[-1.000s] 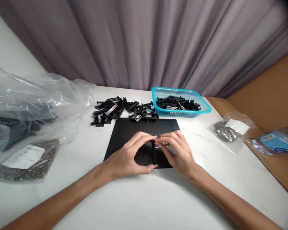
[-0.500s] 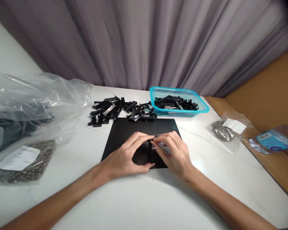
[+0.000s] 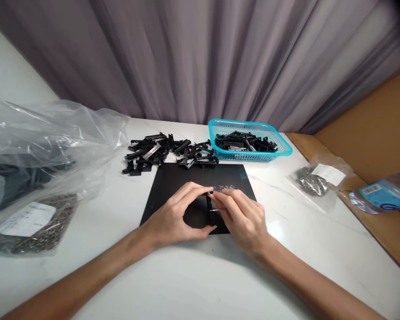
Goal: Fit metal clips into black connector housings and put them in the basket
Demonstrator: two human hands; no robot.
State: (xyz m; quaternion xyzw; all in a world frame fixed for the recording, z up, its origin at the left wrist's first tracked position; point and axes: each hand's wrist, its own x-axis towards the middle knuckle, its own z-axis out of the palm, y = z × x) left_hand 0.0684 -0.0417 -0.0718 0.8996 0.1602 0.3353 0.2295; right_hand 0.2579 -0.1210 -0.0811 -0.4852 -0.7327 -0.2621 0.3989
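Observation:
My left hand (image 3: 176, 213) is closed on a narrow black plastic part (image 3: 209, 209), its ends between thumb and fingertips, over a black mat (image 3: 173, 182). My right hand (image 3: 243, 218) is closed at the upper end of that part, fingertips pinched close to it. A thin metal rod (image 3: 217, 210) sticks out from under the right fingers toward the part; its far end is hidden. Whatever is between the right fingertips is too small to make out. Small metal pins (image 3: 226, 188) lie scattered on the mat behind the right hand.
Black plastic parts lie in a pile (image 3: 150, 153) behind the mat. More fill a blue basket (image 3: 253, 156). Clear bags of metal pins rest at left (image 3: 62, 222) and right (image 3: 311, 182). A plastic bottle (image 3: 383, 195) lies at the right; a large clear bag (image 3: 70, 129) stands left.
My right hand has shifted and its fingers have drawn in toward the upper end of the black part. More of the pins on the mat now show. The left hand keeps its hold.

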